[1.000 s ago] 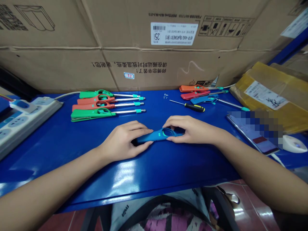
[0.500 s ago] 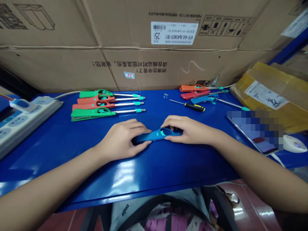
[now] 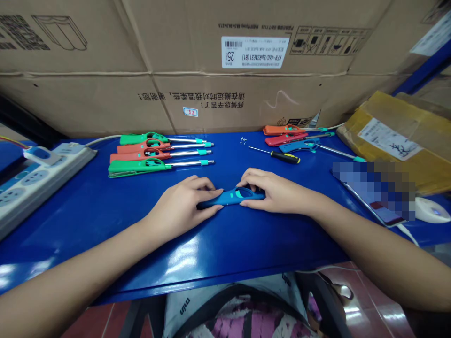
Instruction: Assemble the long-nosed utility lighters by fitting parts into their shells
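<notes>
Near the middle of the blue tabletop [image 3: 246, 249], left hand [image 3: 181, 202] is pinching the left end of a blue lighter handle [image 3: 227, 199] and right hand [image 3: 278, 190] its looped right end, both grips staying clamped with scarcely any shift, so handling is apparently continuing.

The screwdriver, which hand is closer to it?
Right. The right hand, its grip on the blue lighter, is just in front of the screwdriver; the left hand is farther left.
</notes>
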Demonstrator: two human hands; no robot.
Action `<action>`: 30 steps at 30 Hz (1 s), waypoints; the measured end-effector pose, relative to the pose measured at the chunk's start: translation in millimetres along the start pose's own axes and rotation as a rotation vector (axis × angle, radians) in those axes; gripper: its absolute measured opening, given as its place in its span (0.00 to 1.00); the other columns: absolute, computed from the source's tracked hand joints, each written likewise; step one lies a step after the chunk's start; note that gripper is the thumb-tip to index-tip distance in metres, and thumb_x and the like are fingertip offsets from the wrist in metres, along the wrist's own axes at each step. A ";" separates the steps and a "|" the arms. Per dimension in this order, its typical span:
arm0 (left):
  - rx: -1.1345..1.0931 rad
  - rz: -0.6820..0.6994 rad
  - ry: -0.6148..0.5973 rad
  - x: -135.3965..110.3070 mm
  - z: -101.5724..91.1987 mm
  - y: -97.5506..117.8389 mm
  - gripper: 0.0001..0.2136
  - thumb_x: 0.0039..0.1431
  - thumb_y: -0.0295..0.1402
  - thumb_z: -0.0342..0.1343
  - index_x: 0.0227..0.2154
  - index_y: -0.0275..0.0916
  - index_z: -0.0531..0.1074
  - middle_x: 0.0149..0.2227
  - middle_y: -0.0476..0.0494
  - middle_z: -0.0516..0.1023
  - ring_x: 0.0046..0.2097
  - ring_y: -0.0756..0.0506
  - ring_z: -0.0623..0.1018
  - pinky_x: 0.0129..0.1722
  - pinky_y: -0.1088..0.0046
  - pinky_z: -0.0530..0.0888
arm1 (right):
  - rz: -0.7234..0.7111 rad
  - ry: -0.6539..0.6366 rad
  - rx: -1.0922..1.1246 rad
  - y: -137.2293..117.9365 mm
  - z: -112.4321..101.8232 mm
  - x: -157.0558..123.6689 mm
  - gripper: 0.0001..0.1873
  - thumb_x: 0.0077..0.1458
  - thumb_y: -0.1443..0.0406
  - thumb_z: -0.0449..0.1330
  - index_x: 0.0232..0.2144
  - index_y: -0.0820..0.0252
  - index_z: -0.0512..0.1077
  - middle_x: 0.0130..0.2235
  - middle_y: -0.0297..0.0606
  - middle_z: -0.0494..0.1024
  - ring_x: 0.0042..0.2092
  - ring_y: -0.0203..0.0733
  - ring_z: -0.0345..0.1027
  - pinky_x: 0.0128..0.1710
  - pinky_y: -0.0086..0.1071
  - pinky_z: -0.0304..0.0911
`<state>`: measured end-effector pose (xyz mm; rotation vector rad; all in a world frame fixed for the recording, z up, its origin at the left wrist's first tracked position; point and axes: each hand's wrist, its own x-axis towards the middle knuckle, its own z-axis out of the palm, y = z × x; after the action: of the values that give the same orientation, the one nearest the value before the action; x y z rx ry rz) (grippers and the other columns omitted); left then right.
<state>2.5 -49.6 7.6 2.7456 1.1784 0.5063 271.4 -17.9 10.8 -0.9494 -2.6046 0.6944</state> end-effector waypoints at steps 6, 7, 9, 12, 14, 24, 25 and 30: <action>0.290 0.260 0.061 -0.5 2.3 3.6 0.15 0.69 0.33 0.51 0.53 0.33 0.75 0.44 0.37 0.80 0.43 0.40 0.79 0.42 0.63 0.79 | -0.142 -0.012 -0.311 -0.6 -1.7 -0.4 0.14 0.62 0.61 0.61 0.48 0.61 0.74 0.47 0.44 0.76 0.43 0.46 0.73 0.42 0.38 0.68; 0.263 0.267 0.068 -0.1 2.6 2.8 0.15 0.69 0.33 0.51 0.54 0.32 0.74 0.45 0.36 0.80 0.44 0.40 0.79 0.42 0.63 0.79 | -0.168 -0.009 -0.337 -0.2 -2.1 -0.6 0.14 0.63 0.60 0.59 0.47 0.61 0.75 0.46 0.44 0.76 0.43 0.46 0.73 0.42 0.38 0.68; 0.186 0.253 0.071 0.8 3.1 0.8 0.15 0.71 0.34 0.50 0.53 0.32 0.73 0.45 0.36 0.80 0.44 0.40 0.79 0.43 0.63 0.79 | -0.217 0.008 -0.368 0.8 -2.3 -0.7 0.15 0.66 0.59 0.57 0.49 0.61 0.75 0.46 0.44 0.77 0.44 0.47 0.74 0.43 0.39 0.69; 0.076 0.209 0.063 1.9 4.6 -0.2 0.15 0.71 0.36 0.50 0.52 0.33 0.73 0.45 0.37 0.79 0.44 0.41 0.79 0.44 0.64 0.78 | -0.280 0.044 -0.391 0.3 -0.2 -0.2 0.19 0.68 0.57 0.54 0.52 0.62 0.74 0.49 0.45 0.78 0.48 0.48 0.73 0.47 0.40 0.68; 0.020 0.192 0.056 2.0 5.9 1.2 0.14 0.71 0.35 0.50 0.51 0.33 0.73 0.44 0.37 0.79 0.44 0.42 0.79 0.44 0.64 0.78 | -0.296 0.069 -0.415 -1.8 2.5 0.5 0.20 0.69 0.57 0.52 0.52 0.63 0.74 0.49 0.46 0.79 0.48 0.47 0.73 0.47 0.39 0.68; -0.106 0.142 0.044 3.8 8.8 -2.8 0.13 0.71 0.33 0.48 0.50 0.33 0.73 0.43 0.37 0.78 0.44 0.42 0.78 0.45 0.65 0.77 | -0.211 0.104 -0.417 -1.9 -7.7 -1.7 0.16 0.67 0.55 0.56 0.46 0.59 0.77 0.45 0.41 0.82 0.45 0.46 0.75 0.45 0.37 0.67; -0.106 0.134 0.052 4.2 8.3 -5.3 0.13 0.71 0.33 0.48 0.50 0.33 0.73 0.44 0.37 0.78 0.44 0.42 0.78 0.46 0.65 0.77 | -0.201 0.101 -0.407 0.7 -12.7 -2.9 0.15 0.66 0.56 0.58 0.45 0.59 0.77 0.45 0.41 0.82 0.45 0.46 0.75 0.46 0.37 0.67; -0.073 0.116 0.121 4.3 3.7 -14.8 0.12 0.71 0.34 0.49 0.49 0.34 0.73 0.44 0.37 0.78 0.44 0.43 0.79 0.45 0.66 0.77 | -0.156 0.118 -0.430 11.2 -31.8 -7.5 0.10 0.64 0.63 0.57 0.40 0.59 0.77 0.40 0.42 0.81 0.41 0.46 0.74 0.41 0.37 0.66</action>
<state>-3.6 -36.2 1.8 2.7658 1.0068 0.7237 296.0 -4.5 31.0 -0.8500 -2.7337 0.0332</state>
